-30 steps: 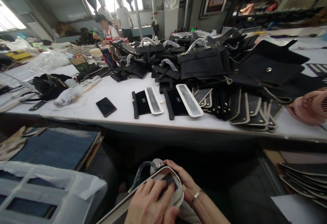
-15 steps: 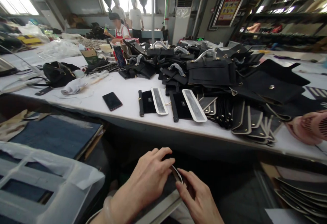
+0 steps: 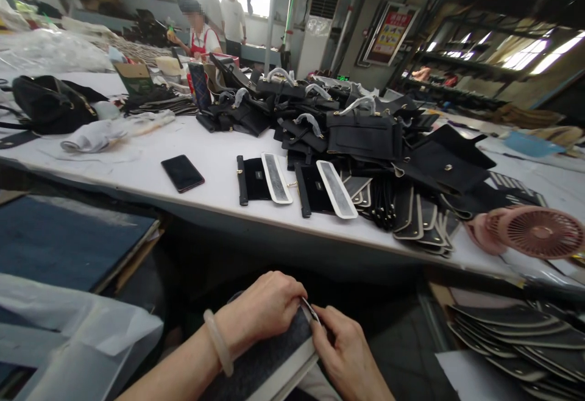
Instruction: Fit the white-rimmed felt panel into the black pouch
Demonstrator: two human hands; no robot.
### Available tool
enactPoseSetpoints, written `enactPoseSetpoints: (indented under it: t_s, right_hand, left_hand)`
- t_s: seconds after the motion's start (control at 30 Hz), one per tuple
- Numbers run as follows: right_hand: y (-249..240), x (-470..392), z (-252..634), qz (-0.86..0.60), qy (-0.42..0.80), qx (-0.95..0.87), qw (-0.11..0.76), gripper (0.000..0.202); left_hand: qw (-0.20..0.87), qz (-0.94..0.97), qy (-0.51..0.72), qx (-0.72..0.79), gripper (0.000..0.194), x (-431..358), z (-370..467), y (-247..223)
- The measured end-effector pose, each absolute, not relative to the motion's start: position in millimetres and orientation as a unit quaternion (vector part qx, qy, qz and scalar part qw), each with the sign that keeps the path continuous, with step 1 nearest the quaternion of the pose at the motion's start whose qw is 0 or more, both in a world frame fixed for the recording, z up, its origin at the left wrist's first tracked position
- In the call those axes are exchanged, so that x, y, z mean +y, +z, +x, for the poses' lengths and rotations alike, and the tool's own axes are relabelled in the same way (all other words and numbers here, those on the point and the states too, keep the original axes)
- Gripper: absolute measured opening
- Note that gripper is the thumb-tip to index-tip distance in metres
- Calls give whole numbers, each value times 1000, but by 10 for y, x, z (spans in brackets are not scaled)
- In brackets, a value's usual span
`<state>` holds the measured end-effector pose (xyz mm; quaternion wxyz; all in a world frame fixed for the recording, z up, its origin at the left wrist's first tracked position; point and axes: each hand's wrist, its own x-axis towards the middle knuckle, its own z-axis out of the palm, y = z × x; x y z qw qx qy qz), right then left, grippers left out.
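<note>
My left hand [image 3: 267, 303], with a pale bangle [image 3: 218, 343] on its wrist, is closed on the edge of a dark grey panel [image 3: 269, 361] with a whitish border. My right hand [image 3: 340, 343] pinches the same edge from the right, thumb and fingers together. The panel lies low in front of me, below the table edge, its far part hidden under my left hand and forearm. Beyond my hands, two black pieces [image 3: 256, 177] [image 3: 315, 186] with white-edged grey strips lie on the white table [image 3: 214, 169].
A phone [image 3: 182, 173] lies left on the table. Black bags [image 3: 363, 136] are heaped behind, and a pink fan [image 3: 539, 230] stands right. Stacked dark panels [image 3: 516, 334] are low right; translucent plastic [image 3: 91, 309] is low left. A person in a red apron [image 3: 198, 41] is across the table.
The view has swung, shifting the left-side items leftward and showing more of the fan. My left fingers have folded in closer to the panel's edge, and more of the panel shows.
</note>
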<state>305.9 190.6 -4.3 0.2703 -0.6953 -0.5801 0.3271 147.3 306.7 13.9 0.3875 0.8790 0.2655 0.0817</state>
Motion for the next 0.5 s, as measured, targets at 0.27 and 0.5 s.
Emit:
enactPoseSetpoints:
  t_s: [0.27,0.5]
  right_hand:
    - [-65,1791,3044,-712,352,-554,252,42]
    - [-194,1699,3037,-708,325,-555,292,37]
  left_hand:
    - [414,866,73,270,38,3135,1538,160]
    - [424,865,61,261,39,3173,1592,141]
